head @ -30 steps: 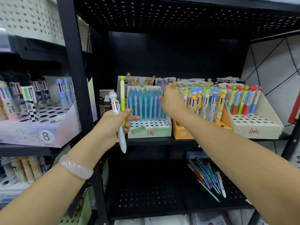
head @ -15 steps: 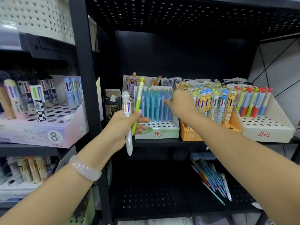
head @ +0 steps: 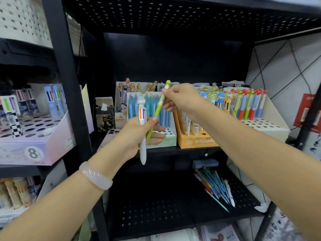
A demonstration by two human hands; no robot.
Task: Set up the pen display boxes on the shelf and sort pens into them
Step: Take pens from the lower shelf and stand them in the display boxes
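Head view: a person's right hand (head: 180,100) pinches the upper barrel of a slim lime-green pen with a ball-shaped cap (head: 158,109), while the left hand (head: 139,134) grips that pen's lower end together with a fat white multicolour pen topped by a small figure (head: 142,129). Both pens are held in the air in front of the black metal shelf (head: 191,150), just before a pale green cardboard display box of blue pens (head: 166,140). Beside it stand an orange cardboard box of character-topped pens (head: 194,140) and a cream cardboard box of red-capped pens (head: 271,127), each only part filled, with open holes at the front. On the perforated shelf below lies a loose heap of mixed pens (head: 215,186), not yet sorted. The boxes appear to be set up; judging by that heap and the two pens in hand, much of the sorting remains.
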